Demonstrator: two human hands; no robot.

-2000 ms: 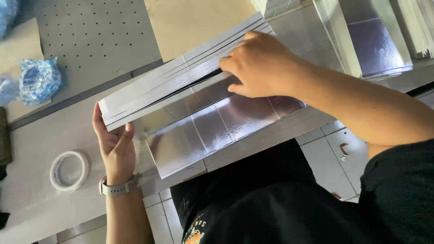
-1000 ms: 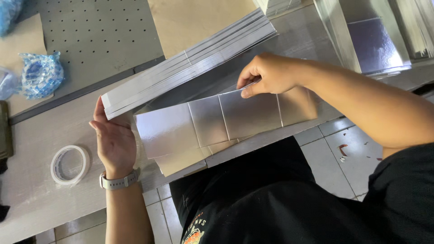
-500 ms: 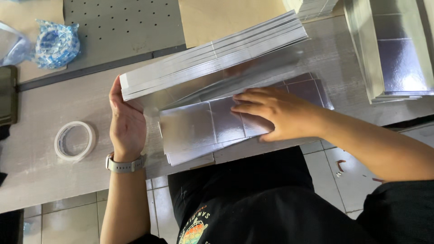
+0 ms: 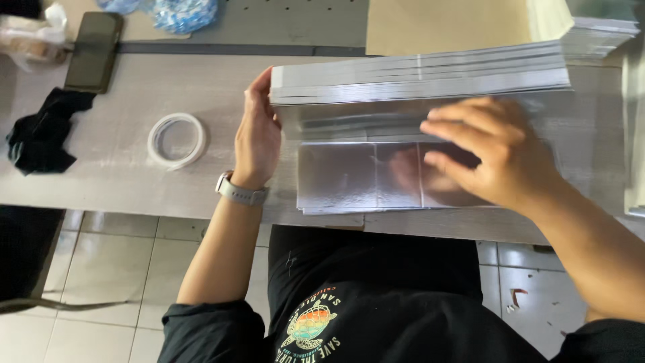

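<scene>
The left hand [image 4: 259, 131] stands upright against the end of a tilted stack [image 4: 420, 75] of silver sheets, fingers curled over its edge, apparently to keep it propped and squared. The right hand [image 4: 494, 158] lies spread and flat, gripping nothing, pressing the creased sheet [image 4: 356, 176] at the tabletop's [image 4: 134, 87] near edge, likely so it cannot slide.

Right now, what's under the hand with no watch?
The right hand presses flat on shiny silver sheets lying on the grey table. How many sheets lie beneath is hidden.
</scene>
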